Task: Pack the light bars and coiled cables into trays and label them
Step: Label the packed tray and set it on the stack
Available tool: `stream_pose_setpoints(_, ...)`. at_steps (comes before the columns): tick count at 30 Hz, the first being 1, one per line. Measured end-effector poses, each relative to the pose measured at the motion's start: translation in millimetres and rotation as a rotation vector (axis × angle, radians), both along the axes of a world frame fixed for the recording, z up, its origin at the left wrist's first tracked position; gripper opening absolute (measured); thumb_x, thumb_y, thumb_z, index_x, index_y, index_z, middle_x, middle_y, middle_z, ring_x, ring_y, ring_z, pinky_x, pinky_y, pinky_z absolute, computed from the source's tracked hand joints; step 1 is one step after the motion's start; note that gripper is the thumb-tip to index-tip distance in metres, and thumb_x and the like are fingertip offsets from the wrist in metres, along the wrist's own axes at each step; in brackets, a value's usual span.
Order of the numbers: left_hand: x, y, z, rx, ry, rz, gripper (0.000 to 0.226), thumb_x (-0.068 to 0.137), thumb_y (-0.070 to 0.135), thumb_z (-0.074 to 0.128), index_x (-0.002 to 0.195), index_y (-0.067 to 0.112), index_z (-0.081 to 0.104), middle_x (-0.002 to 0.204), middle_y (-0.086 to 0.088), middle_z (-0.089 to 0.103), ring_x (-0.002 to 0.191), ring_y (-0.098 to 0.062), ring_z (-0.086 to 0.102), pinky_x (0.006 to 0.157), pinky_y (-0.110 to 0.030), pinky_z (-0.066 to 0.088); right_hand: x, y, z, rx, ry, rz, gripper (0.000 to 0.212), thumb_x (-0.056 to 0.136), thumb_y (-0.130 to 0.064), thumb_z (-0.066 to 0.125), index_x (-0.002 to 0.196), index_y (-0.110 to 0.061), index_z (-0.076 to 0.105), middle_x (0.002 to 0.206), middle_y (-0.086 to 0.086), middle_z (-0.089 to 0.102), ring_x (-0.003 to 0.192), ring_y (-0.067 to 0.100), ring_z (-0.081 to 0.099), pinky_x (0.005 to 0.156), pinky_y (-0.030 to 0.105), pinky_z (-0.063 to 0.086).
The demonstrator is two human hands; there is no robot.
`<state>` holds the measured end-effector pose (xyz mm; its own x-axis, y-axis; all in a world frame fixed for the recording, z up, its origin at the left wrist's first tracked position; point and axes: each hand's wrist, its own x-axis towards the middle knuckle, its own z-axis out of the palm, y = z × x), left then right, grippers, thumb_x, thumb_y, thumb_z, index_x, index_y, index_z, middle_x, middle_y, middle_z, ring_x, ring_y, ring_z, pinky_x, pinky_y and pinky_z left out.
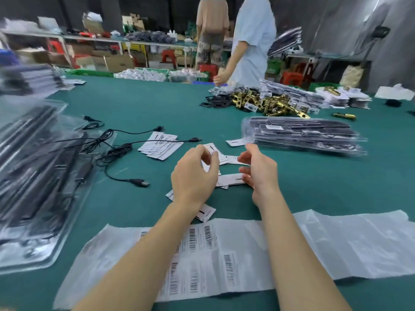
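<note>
My left hand and my right hand hover side by side over scattered white paper cards in the middle of the green table. Left thumb and fingers are curled close together near a card; whether they pinch it is unclear. The right hand's fingers are loosely curled and hold nothing visible. A sheet of barcode labels lies under my forearms. Black cables with plugs sprawl to the left. Clear trays with black light bars are stacked at far left. A stack of packed trays lies at right.
A second pile of white cards lies past the cables. Brass hardware and black parts are heaped at the back right. Two people stand beyond the table. An empty label backing strip stretches to the right.
</note>
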<state>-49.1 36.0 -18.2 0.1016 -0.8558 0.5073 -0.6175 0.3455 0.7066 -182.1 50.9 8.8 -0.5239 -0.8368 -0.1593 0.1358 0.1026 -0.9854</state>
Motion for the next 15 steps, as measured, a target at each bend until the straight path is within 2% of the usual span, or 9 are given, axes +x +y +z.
stream_pose_setpoints(2, 6.5, -1.0, 1.0, -0.037, -0.096, -0.006, 0.029, 0.095, 0.045, 0.055, 0.074, 0.026, 0.050, 0.076, 0.013, 0.059, 0.068, -0.005, 0.050, 0.055, -0.022, 0.030, 3.2, 0.8, -1.0, 0.003, 0.105, 0.045, 0.032, 0.088, -0.040, 0.063, 0.065, -0.019, 0.066, 0.068, -0.011, 0.070, 0.046, 0.004, 0.057, 0.056, 0.025, 0.047)
stream_pose_setpoints(4, 12.0, -1.7, 0.4, -0.088, -0.209, -0.029, 0.029, 0.095, 0.045, 0.055, 0.074, 0.024, 0.052, 0.075, 0.012, 0.059, 0.071, -0.009, 0.049, 0.057, -0.026, 0.034, 6.9, 0.0, -2.5, -0.023, 0.209, 0.085, 0.027, 0.088, -0.035, 0.064, 0.065, -0.019, 0.066, 0.071, -0.009, 0.070, 0.047, 0.003, 0.058, 0.059, 0.027, 0.047)
stream_pose_setpoints(7, 23.0, -8.6, -4.2, -0.078, -0.335, -0.063, 0.025, 0.095, 0.043, 0.055, 0.083, 0.020, 0.057, 0.086, 0.009, 0.062, 0.089, -0.017, 0.051, 0.074, -0.033, 0.042, 14.0, -2.6, -5.0, -0.055, 0.411, 0.130, 0.015, 0.088, -0.031, 0.065, 0.076, -0.022, 0.069, 0.076, -0.008, 0.074, 0.066, 0.011, 0.067, 0.066, 0.029, 0.050)
stream_pose_setpoints(9, 30.5, -16.1, -5.8, -0.063, -0.390, -0.084, 0.024, 0.095, 0.043, 0.054, 0.093, 0.020, 0.060, 0.096, 0.005, 0.062, 0.098, -0.020, 0.050, 0.085, -0.035, 0.040, 19.0, -4.5, -7.1, -0.073, 0.520, 0.151, 0.009, 0.087, -0.029, 0.064, 0.082, -0.024, 0.070, 0.080, -0.007, 0.074, 0.080, 0.014, 0.069, 0.073, 0.031, 0.054)
stream_pose_setpoints(11, 37.8, -22.3, -5.9, -0.045, -0.413, -0.092, 0.024, 0.096, 0.043, 0.053, 0.101, 0.020, 0.060, 0.103, 0.004, 0.061, 0.104, -0.021, 0.049, 0.090, -0.036, 0.040, 24.4, -5.4, -7.9, -0.081, 0.616, 0.173, 0.008, 0.087, -0.028, 0.064, 0.084, -0.024, 0.071, 0.080, -0.010, 0.073, 0.078, 0.005, 0.067, 0.071, 0.020, 0.050)
stream_pose_setpoints(13, 43.2, -24.4, -7.8, 0.018, -0.425, -0.109, 0.026, 0.096, 0.043, 0.053, 0.107, 0.020, 0.059, 0.109, 0.002, 0.061, 0.109, -0.022, 0.049, 0.093, -0.038, 0.040, 29.9, -6.3, -8.9, -0.094, 0.702, 0.184, 0.008, 0.087, -0.027, 0.064, 0.084, -0.024, 0.071, 0.076, -0.015, 0.069, 0.074, -0.006, 0.061, 0.061, 0.005, 0.041)
stream_pose_setpoints(15, 44.7, -22.9, -12.8, 0.070, -0.482, -0.121, 0.027, 0.096, 0.043, 0.053, 0.109, 0.020, 0.059, 0.111, 0.000, 0.059, 0.110, -0.023, 0.047, 0.093, -0.038, 0.039, 36.5, -6.3, -11.1, -0.117, 0.742, 0.178, 0.006, 0.088, -0.024, 0.065, 0.085, -0.023, 0.070, 0.076, -0.017, 0.067, 0.074, -0.006, 0.061, 0.060, 0.001, 0.039)
